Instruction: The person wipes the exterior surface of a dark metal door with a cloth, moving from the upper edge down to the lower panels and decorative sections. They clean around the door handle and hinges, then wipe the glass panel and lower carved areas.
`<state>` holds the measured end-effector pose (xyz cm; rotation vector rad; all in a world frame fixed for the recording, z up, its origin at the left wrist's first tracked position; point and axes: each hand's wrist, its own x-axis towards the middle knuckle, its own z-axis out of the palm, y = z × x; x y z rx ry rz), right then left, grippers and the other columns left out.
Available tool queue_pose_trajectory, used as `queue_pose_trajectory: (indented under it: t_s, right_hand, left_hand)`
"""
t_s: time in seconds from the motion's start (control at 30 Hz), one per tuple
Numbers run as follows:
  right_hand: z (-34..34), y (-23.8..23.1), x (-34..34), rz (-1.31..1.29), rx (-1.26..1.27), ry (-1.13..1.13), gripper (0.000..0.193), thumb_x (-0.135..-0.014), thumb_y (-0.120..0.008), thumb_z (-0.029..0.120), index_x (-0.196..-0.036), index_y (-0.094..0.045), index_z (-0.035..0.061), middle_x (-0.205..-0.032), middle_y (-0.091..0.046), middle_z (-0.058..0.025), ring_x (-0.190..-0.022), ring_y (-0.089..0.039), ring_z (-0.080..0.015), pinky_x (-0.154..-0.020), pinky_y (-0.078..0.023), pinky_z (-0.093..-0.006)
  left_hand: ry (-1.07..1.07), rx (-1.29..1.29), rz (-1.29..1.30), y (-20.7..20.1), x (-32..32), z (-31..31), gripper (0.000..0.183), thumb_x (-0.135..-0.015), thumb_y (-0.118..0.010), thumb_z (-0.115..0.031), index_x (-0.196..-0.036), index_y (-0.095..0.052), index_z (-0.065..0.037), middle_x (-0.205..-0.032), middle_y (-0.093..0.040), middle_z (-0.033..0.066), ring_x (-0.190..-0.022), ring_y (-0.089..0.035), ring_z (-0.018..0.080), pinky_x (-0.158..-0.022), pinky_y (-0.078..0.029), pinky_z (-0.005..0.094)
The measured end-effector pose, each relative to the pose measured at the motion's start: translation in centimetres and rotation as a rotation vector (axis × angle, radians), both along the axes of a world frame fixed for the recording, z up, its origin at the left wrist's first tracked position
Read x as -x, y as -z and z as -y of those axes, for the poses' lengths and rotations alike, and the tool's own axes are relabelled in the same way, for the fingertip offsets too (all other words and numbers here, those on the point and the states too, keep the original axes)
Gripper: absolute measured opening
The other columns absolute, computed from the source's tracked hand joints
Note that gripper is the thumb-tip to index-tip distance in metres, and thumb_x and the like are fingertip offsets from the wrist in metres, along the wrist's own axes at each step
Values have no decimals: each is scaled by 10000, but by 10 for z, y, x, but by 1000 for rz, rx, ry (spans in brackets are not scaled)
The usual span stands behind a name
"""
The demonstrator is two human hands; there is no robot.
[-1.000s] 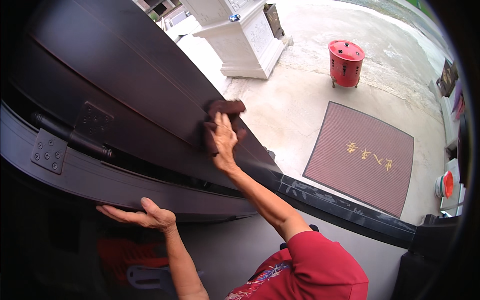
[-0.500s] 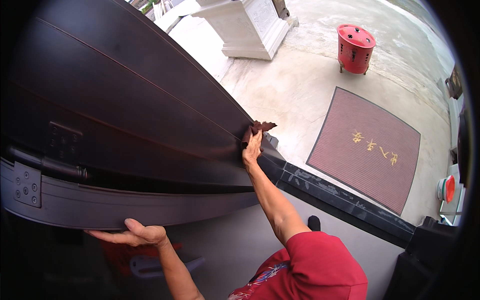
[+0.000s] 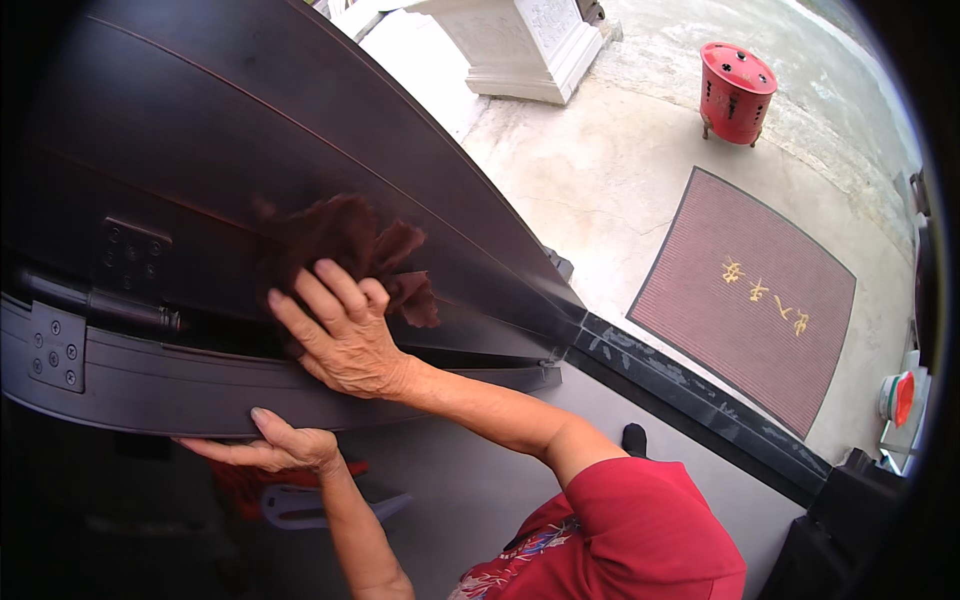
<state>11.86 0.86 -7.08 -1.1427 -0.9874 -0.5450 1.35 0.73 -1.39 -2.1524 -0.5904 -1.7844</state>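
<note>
A large dark brown door [image 3: 250,130] with thin reddish lines fills the left side. My right hand [image 3: 350,340] presses a crumpled dark brown cloth [image 3: 345,235] against it, above the grey-brown jamb strip [image 3: 220,395]. Part of the cloth bunches beneath the fingers and hides from sight. My left hand [image 3: 285,448] lies along the lower edge of that strip, fingers stretched out and thumb up against it. A hinge [image 3: 58,348] with a screwed plate and a round barrel joins door and strip at far left.
A dark raised threshold [image 3: 690,395] crosses from the door to the lower right. Beyond it lie a reddish doormat [image 3: 745,285], a red lidded metal bin [image 3: 737,95] on legs, and a pale stone pedestal [image 3: 530,50]. A purple-grey plastic object [image 3: 300,508] stands below my left hand.
My right hand has swept the cloth leftward along the door, from its far edge toward the hinge side. My left hand keeps its place on the strip; the view has shifted slightly.
</note>
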Motion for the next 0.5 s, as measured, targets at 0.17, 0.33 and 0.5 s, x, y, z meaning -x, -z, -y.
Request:
queue_pose_trajectory:
  t_s: [0.17, 0.33, 0.5]
  right_hand:
    - [-7, 46, 5, 94, 91, 7, 449, -784, -611, 213, -1211, -506, 124, -1226, -430, -127, -1203, -374, -334, -1015, -257, -451]
    - [11, 175, 24, -455, 286, -381, 490, -792, -536, -25, -1261, -428, 66, -1244, -379, -172, -1138, -439, -329, -991, -318, -422]
    - [50, 189, 29, -744, 316, -360, 385, -806, -464, -104, -1184, -439, -30, -1051, -479, -192, -937, -541, -325, -786, -470, -359]
  left_hand:
    - [-21, -20, 14, 2, 3, -2, 765, -791, -433, -97, -1442, -55, 35, -1466, -123, 284, -1330, -268, 393, -1076, -293, 461]
    - [-2, -51, 16, 3, 3, -6, 758, -785, -421, -120, -1443, -77, 32, -1477, -107, 272, -1352, -230, 372, -1095, -252, 452]
    - [-42, -8, 49, 3, 7, -5, 769, -788, -416, -163, -1441, -66, 43, -1482, -105, 266, -1361, -198, 388, -1095, -226, 485]
